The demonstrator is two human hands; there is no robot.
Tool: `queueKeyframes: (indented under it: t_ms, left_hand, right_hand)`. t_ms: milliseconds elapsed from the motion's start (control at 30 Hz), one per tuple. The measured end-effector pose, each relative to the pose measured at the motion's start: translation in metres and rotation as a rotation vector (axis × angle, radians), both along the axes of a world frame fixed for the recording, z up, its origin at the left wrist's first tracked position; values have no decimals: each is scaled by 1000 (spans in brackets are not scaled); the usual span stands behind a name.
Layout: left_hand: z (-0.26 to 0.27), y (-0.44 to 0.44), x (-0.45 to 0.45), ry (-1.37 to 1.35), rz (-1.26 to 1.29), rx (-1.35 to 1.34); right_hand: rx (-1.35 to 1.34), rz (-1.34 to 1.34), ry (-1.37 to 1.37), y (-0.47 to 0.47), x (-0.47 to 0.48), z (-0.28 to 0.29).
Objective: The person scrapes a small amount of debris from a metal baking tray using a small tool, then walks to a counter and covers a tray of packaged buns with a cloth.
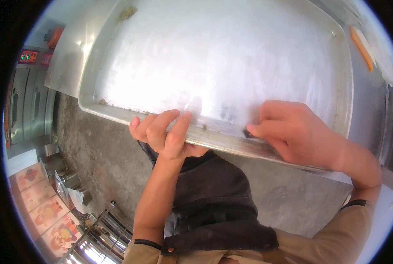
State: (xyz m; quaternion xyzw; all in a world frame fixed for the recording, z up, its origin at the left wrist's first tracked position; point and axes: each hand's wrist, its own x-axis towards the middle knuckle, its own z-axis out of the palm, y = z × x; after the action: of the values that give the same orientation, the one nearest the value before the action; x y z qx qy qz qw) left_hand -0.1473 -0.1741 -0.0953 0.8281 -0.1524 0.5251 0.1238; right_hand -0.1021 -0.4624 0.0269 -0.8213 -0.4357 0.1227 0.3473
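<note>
A large metal baking tray [216, 66] fills the upper middle of the view, with brownish residue in its far left corner and along its near edge. My left hand [165, 135] grips the tray's near rim, fingers over the inside and thumb side beneath. Inside the near right part, my right hand [292, 132] pinches a small dark flat tool [248, 134], its tip against the near wall of the tray. Most of that tool is hidden by the fingers, so its kind cannot be told.
The tray rests on a stainless steel table [67, 62]. An orange-edged object [361, 48] and a whitish plastic bag or sheet [386, 71] lie at the right. Steel oven-like units [21, 102] stand left. Printed boxes [47, 214] and a metal rack [109, 227] are lower left.
</note>
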Motion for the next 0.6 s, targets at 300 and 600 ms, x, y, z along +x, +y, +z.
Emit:
queueKeyframes:
  t_ms: [300, 600]
  left_hand:
    - [4, -1, 1, 22, -2, 11]
    - [3, 1, 2, 10, -14, 8]
  right_hand:
    - [1, -6, 23, -13, -2, 0]
    - [-46, -10, 41, -25, -5, 4]
